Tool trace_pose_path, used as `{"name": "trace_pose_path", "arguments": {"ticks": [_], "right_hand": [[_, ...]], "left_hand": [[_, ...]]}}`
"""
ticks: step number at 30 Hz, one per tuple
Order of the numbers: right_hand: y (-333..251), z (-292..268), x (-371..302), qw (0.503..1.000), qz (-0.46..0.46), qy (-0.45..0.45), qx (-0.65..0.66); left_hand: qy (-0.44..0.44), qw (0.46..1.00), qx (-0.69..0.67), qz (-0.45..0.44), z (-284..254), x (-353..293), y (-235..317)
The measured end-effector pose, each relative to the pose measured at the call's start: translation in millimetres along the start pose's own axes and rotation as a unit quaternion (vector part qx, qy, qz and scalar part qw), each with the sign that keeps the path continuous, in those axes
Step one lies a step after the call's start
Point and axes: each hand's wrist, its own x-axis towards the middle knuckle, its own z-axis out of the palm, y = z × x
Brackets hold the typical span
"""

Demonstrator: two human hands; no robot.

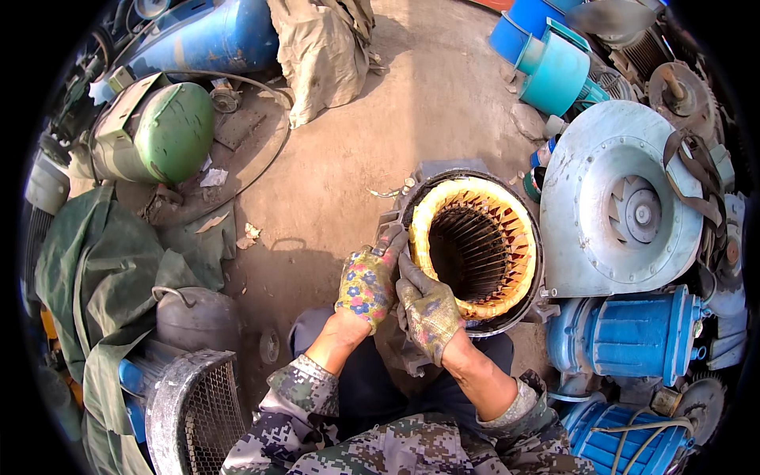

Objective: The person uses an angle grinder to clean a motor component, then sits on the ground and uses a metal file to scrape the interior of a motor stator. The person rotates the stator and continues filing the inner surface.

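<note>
A motor stator [541, 261] stands upright in front of me, its round bore facing up. A thick yellow ring of wound coil ends [518, 226] lines its top, with dark red insulation tabs between the coils. My left hand [368, 279], in a flower-patterned work glove, is at the ring's left edge with its fingers pressed together. Just right of it, my right hand [428, 307], in a soiled yellowish glove with grey fingers, has its fingers bent against the same edge. Whatever the two sets of fingertips pinch is hidden by the gloves.
At right are a large grey blower housing [582, 198], blue motors [625, 336] and a turquoise cylinder [554, 75]. On the left lie a green tank [174, 131], a green tarp [119, 261] and a mesh-fronted metal guard [210, 419]. A dusty sack [321, 59] stands ahead.
</note>
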Motion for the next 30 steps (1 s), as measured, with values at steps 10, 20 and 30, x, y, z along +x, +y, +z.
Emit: {"name": "trace_pose_path", "arguments": {"ticks": [10,20,30], "right_hand": [[-3.2,-3.7,33.0,0.997,0.002,0.024,0.072],[-26.5,-27.4,45.0,0.978,0.009,-0.069,0.195],[-23.4,-34.2,57.7,0.985,0.024,-0.055,0.163]], "left_hand": [[0.029,0.996,0.084,-0.022,7.2,38.8,-0.2],[0.110,0.990,-0.053,-0.065,19.0,64.2,-5.3],[0.105,0.962,-0.207,-0.143,22.7,71.2,0.7]]}}
